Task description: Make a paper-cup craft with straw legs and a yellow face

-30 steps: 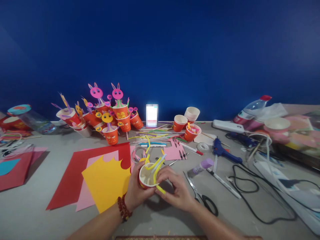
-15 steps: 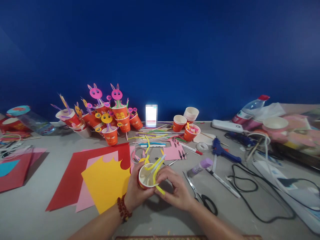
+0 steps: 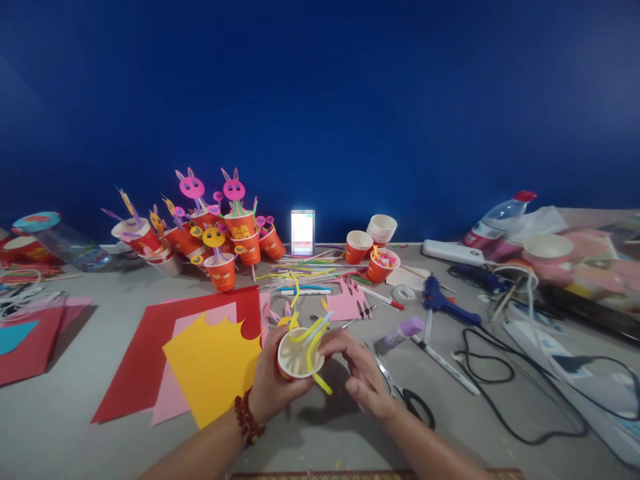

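Note:
My left hand (image 3: pixel 269 377) is wrapped round a red paper cup (image 3: pixel 286 347), its mouth tilted up toward me. A yellow pipe cleaner (image 3: pixel 323 385) bends over the cup's near right rim, one end hanging outside. Inside stand a pale thin stick (image 3: pixel 321 323) and more yellow pipe cleaner. My right hand (image 3: pixel 360 370) is at the cup's right side, fingers apart, thumb away from the cup. Its fingertips are at the rim; whether they touch it I cannot tell. Scissors (image 3: pixel 419 405) and a purple-capped glue stick (image 3: pixel 400 335) lie right of it.
Yellow paper (image 3: pixel 215 360) lies over pink and red sheets at left. Decorated cups (image 3: pixel 220 272) crowd the back left. Pipe cleaners (image 3: pixel 310 272) lie at the back middle. A blue glue gun (image 3: pixel 450 305), black cable (image 3: pixel 505 407) and drink bottle (image 3: pixel 500 219) are at right.
My right hand has let go of the yellow pipe cleaner's lower end and opened, its thumb drawn back to the right. The left hand still holds the cup in about the same place.

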`<action>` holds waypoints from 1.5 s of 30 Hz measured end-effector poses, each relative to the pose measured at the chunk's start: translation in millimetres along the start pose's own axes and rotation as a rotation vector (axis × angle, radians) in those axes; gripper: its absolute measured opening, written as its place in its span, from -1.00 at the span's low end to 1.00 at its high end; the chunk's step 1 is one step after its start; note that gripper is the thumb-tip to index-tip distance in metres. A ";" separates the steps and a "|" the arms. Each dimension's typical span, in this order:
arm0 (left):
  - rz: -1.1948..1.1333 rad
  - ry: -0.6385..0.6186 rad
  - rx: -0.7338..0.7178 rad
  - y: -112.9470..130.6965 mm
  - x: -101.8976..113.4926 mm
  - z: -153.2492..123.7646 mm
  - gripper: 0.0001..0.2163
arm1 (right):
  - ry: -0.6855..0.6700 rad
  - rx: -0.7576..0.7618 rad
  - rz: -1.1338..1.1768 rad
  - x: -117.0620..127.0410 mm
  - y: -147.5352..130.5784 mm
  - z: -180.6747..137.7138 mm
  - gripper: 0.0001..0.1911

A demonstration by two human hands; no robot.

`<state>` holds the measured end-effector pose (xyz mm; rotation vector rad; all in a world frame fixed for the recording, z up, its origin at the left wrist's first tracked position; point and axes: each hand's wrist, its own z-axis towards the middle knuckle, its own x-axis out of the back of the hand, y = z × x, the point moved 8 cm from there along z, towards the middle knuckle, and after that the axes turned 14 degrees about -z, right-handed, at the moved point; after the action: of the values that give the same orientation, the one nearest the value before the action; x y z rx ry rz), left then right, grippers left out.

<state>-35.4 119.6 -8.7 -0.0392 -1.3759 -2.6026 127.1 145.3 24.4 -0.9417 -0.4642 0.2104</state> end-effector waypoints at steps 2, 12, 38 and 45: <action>0.027 -0.022 -0.037 2.4 -1.4 -1.2 -0.33 | 0.107 -0.093 -0.006 6.0 12.5 -3.6 -0.67; 0.048 -0.047 -0.075 0.9 -2.1 -7.9 -0.28 | 0.172 -0.194 -0.074 0.8 22.7 -5.1 -0.81; 0.006 -0.039 -0.029 -0.1 -6.1 -4.6 -0.33 | -0.012 0.107 -0.227 -1.2 -21.4 5.3 -0.80; 0.012 -0.030 0.015 -4.4 -5.2 -4.5 -0.34 | -0.013 0.052 -0.244 -1.5 -15.6 2.7 -0.76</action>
<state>-30.8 119.1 -15.4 -0.0841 -1.4006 -2.5920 124.1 137.7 38.1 -0.8255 -0.5780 0.0074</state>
